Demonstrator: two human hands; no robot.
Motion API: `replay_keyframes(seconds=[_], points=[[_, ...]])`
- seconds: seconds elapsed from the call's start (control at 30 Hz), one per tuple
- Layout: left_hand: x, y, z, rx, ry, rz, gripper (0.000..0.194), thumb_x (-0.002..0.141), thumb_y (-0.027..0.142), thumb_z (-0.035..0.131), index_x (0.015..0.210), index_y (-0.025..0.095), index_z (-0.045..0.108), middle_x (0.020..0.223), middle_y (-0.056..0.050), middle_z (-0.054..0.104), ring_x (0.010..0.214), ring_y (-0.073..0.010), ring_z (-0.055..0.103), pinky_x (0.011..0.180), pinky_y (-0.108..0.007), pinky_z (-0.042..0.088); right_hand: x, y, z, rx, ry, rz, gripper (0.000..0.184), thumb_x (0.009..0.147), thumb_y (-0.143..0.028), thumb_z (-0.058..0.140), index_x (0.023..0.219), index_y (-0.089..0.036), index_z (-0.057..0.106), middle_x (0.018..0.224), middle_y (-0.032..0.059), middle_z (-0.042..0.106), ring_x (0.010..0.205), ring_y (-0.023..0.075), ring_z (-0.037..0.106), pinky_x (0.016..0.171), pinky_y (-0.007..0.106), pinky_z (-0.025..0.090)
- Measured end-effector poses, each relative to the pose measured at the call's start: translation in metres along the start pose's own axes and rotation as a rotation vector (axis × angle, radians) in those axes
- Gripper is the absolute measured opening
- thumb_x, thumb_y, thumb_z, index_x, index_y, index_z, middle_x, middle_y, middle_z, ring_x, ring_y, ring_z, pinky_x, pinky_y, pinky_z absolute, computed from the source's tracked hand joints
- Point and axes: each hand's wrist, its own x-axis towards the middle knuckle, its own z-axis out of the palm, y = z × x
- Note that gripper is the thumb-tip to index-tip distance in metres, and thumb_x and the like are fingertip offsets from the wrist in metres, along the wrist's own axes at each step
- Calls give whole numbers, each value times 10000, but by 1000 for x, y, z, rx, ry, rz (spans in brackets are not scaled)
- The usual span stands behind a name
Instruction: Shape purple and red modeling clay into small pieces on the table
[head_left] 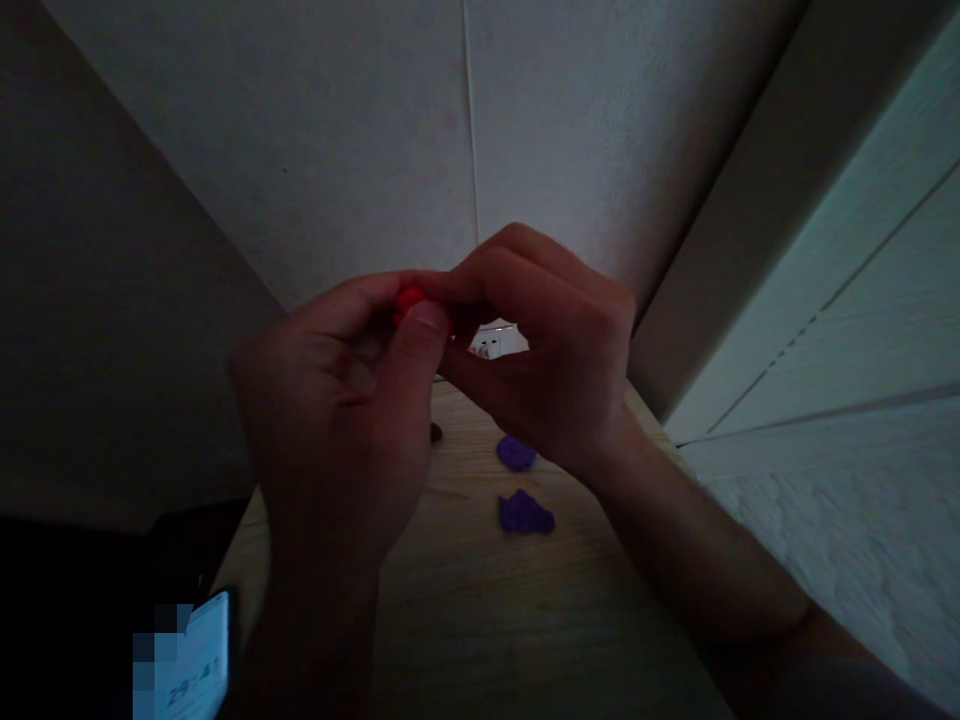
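Both hands are raised together over a light wooden table. My left hand pinches a small red lump of clay between thumb and fingers. My right hand curls in from the right, its fingertips closed on the same red lump. Most of the lump is hidden by the fingers. Two purple pieces of clay lie on the table below the hands: a rounder one and a flatter, ragged one.
A lit phone screen lies at the table's near left edge. A white wall socket shows between my hands on the far wall. A small dark bit sits on the table. A pale panelled wall stands on the right.
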Motion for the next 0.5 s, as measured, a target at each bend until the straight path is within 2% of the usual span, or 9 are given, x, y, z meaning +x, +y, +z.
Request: replay_keyframes(seconds=[0.2,0.33,0.5], points=[[-2,8,-3,107,-16,-24,216,858,119,759,994,275,821,890,55,779,794,-141,738,686,-277,647,5,-7,-5,1,40,-71,109,889,-118,689,858,-216,652,863,10,647,790,142,622,710,249,542],[-2,10,-3,94,-26,-16,200,880,126,739,1015,252,814,906,51,782,851,-162,757,715,-294,648,6,-9,-7,9,38,-78,83,938,-123,626,901,-185,668,899,17,649,823,137,623,745,243,543],[0,8,0,49,1,6,203,866,79,742,980,232,809,856,55,761,818,-136,749,705,-268,635,6,-9,-7,29,39,-106,128,986,-162,571,974,-155,699,932,43,662,862,140,634,761,241,552]])
